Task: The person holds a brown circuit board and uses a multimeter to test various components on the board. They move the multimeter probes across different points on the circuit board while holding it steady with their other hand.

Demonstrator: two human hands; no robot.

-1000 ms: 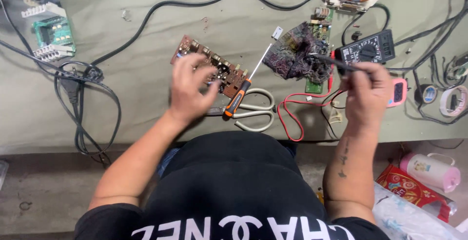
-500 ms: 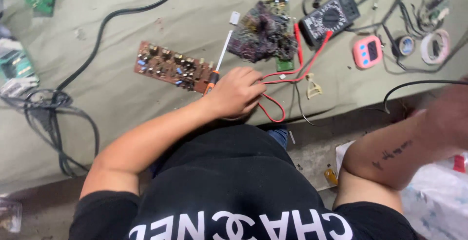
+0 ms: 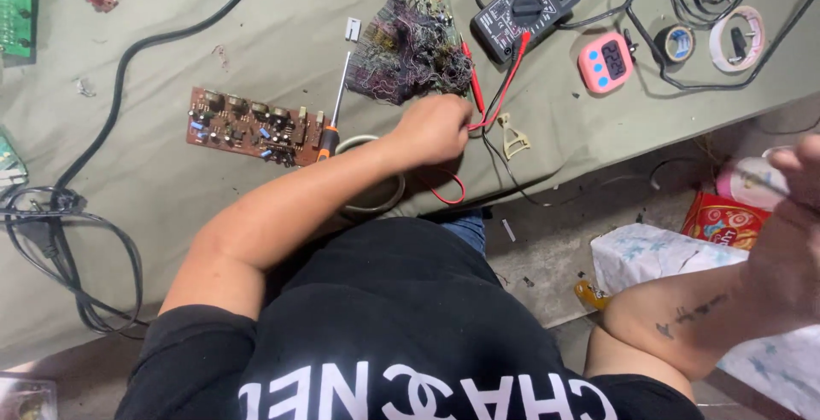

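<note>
My left hand (image 3: 436,128) is a closed fist on the grey-green table cover (image 3: 171,241), just below a tangled bundle of thin wires (image 3: 408,49). The red test lead (image 3: 478,100) runs from the black multimeter (image 3: 525,6) into that fist, and a loop of it shows under the wrist. A brown circuit board (image 3: 252,125) and an orange-handled screwdriver (image 3: 331,117) lie left of my forearm. White scissor handles (image 3: 380,202) peek out beneath it. My right hand (image 3: 790,241) is blurred, off the table at the far right, with its fingers curled. What it holds is unclear.
A pink timer (image 3: 605,61) and two tape rolls (image 3: 679,43) (image 3: 739,37) lie at the back right among black cables. A green board (image 3: 15,6) sits top left, coiled black cords (image 3: 51,224) at the left. On the floor are a red packet (image 3: 722,219) and a patterned white bag (image 3: 666,253).
My left hand slid right from the brown board to the red lead. My right hand left the table and swung out to the right, and my view shifted right.
</note>
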